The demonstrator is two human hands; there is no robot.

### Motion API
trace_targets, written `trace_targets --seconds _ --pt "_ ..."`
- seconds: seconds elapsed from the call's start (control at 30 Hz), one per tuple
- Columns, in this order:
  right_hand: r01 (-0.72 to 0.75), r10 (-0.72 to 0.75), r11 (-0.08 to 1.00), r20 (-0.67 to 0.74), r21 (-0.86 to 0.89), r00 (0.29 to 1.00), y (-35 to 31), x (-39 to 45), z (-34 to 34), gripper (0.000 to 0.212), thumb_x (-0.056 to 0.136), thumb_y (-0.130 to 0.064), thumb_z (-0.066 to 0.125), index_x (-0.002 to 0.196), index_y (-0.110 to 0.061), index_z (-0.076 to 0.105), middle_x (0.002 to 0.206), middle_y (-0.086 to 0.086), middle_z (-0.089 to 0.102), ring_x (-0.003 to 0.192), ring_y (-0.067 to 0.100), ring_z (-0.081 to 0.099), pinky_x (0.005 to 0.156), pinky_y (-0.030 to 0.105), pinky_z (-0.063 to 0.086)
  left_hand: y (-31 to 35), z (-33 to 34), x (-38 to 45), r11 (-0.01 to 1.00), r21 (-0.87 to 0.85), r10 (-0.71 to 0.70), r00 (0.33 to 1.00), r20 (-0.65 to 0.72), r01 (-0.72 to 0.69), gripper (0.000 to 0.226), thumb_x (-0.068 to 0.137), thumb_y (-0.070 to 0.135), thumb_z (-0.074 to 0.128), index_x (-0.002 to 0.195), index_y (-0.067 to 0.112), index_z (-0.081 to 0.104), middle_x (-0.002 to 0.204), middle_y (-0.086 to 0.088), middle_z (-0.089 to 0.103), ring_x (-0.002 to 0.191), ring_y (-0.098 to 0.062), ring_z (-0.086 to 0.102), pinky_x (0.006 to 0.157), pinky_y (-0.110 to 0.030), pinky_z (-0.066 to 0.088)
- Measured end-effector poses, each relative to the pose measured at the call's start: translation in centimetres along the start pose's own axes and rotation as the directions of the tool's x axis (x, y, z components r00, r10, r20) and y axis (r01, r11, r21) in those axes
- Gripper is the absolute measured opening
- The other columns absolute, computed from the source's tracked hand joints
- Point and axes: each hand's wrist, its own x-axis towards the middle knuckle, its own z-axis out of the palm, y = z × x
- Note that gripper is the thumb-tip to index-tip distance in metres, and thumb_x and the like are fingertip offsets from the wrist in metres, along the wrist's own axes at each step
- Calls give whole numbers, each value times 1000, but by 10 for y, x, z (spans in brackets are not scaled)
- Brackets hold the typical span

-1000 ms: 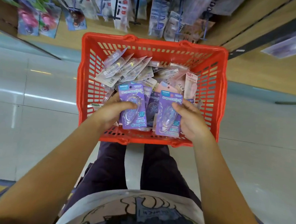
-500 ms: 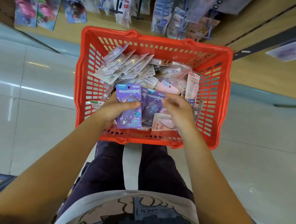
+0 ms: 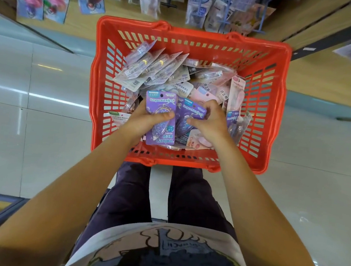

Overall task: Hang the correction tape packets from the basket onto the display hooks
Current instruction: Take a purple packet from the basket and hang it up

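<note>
Holding a purple packet [image 3: 161, 118] up inside the red basket [image 3: 264, 111], the left hand [image 3: 143, 120] has its thumb pressed across the front. Right beside it, the right hand [image 3: 211, 120] curls its fingers around a second purple packet [image 3: 187, 118]. More packets [image 3: 155, 68] lie piled behind them.

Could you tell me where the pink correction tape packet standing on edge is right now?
In the head view, the upright pink packet leans against the red basket's right wall, just beyond the right hand.
</note>
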Motion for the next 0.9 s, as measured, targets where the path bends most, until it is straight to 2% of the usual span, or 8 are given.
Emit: trace_targets --seconds 0.1,0.2,0.33,0.4,0.5,0.7,0.77,0.9 --pt "-59 51 977 44 204 998 0 -10 -3 45 80 -10 84 107 -17 48 103 -3 63 87 7 63 62 10 47 6 2 -5 1000 -26 0 1000 7 1 51 83 16 85 127 23 61 112 1 78 101 -20 76 85 -39 60" --pt "-46 63 905 -28 424 998 -2 -18 -12 42 83 -3 79 110 -14 48 105 4 66 89 11 65 71 23 56 9 4 -9 999 -45 -4 1000 -3 4 48 79 20 88 120 26 64 108 3 79 101 -20 76 89 -42 60" --pt "87 -4 852 -161 516 987 -4 -16 -49 36 95 -4 66 122 -22 50 101 -7 64 78 -5 64 74 21 53 13 3 -11 999 -51 -12 999 -35 11 38 85 15 83 117 26 65 105 2 80 99 -21 77 95 -47 59" --pt "105 -52 838 -113 535 992 -5 -19 -68 41 97 -3 62 128 -26 48 112 -1 66 90 5 66 83 28 55 15 6 -11 999 -44 -15 999 -32 14 37 86 14 83 116 26 66 105 2 80 98 -21 77 98 -49 58" --pt "93 -138 815 36 572 990 -14 -31 -79 48 94 0 66 131 -24 49 116 7 65 92 12 67 78 25 57 19 14 -13 1000 -13 7 999 43 -7 51 74 31 90 119 26 67 110 1 79 103 -22 76 99 -48 57" --pt "33 -138 842 156 538 978 -26 -44 -45 35 90 -8 74 119 -20 58 110 8 69 85 16 71 58 23 55 15 36 -16 1000 -5 -1 986 169 2 87 55 37 92 134 16 61 120 -6 76 110 -26 73 97 -45 57" --pt "18 -79 858 97 514 992 -16 -42 -47 31 91 -12 74 119 -17 62 112 5 69 91 17 71 63 25 58 12 32 -15 1000 13 -7 993 119 5 83 56 32 95 130 17 63 115 -5 78 106 -27 75 95 -47 58" --pt "-23 2 976 98 215 995 24 -29 -48 29 88 -16 77 113 -24 67 112 -7 69 106 16 65 84 37 60 3 14 -14 1000 -16 -18 999 31 19 73 64 22 93 129 20 61 109 0 79 99 -21 77 89 -45 61"
